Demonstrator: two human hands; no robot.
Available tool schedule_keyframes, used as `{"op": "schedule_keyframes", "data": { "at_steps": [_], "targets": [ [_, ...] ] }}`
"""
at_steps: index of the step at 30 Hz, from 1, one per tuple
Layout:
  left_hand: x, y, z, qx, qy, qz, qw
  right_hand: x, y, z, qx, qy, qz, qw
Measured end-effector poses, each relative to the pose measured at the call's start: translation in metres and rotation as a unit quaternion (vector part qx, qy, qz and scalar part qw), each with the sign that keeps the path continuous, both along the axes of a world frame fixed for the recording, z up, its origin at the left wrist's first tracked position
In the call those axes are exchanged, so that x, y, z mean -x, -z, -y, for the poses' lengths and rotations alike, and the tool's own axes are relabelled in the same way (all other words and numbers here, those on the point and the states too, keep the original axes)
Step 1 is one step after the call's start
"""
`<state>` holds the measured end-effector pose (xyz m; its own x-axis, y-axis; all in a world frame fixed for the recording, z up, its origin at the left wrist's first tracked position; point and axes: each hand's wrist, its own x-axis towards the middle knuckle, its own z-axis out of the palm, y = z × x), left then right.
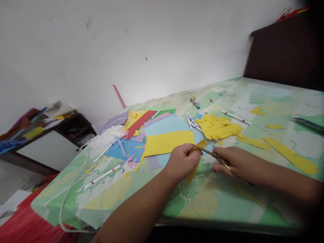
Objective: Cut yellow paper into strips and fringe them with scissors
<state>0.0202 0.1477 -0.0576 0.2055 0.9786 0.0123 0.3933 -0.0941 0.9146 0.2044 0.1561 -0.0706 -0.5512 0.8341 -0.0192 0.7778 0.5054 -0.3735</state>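
My left hand (182, 161) is closed around a yellow paper strip (201, 144), whose fringed end sticks out past the fingers. Part of the strip hangs below the palm, and the rest is hidden by the hand. My right hand (234, 162) grips a pair of scissors (219, 158), its blades pointing left and meeting the paper beside my left thumb. Just beyond the hands lies a pile of fringed yellow paper (219, 127). A plain yellow sheet (168, 142) rests on light blue paper (164, 125) behind my left hand.
White string (111, 135) lies heaped at the table's left. Markers (236, 117) are scattered on the patterned tablecloth (202, 202). Yellow strips (290, 155) and a dark-bladed tool (308, 123) lie to the right. A low cabinet (53, 148) stands left; a wall rises behind.
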Motion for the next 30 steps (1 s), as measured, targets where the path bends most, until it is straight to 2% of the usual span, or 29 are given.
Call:
{"op": "schedule_keyframes", "data": {
  "at_steps": [4,8,18,25,30],
  "targets": [
    [-0.0001,-0.0018,0.0000,0.001,0.011,0.008,1.000,-0.0011,-0.0013,-0.0001,-0.002,0.014,0.003,1.000],
    [0.0004,-0.0069,0.0014,-0.032,-0.002,-0.009,0.999,-0.0019,-0.0045,0.0009,0.004,0.004,-0.012,1.000],
    [-0.0010,-0.0088,0.0061,-0.021,-0.030,0.018,0.999,-0.0016,-0.0087,0.0054,0.031,-0.014,-0.026,0.999],
    [-0.0020,-0.0085,0.0033,0.039,-0.046,0.118,0.991,-0.0025,-0.0067,0.0046,0.043,-0.011,-0.044,0.998],
    [-0.0016,-0.0036,0.0020,0.019,-0.046,0.157,0.986,-0.0022,-0.0074,0.0026,0.030,0.001,-0.034,0.999]
  ]
}}
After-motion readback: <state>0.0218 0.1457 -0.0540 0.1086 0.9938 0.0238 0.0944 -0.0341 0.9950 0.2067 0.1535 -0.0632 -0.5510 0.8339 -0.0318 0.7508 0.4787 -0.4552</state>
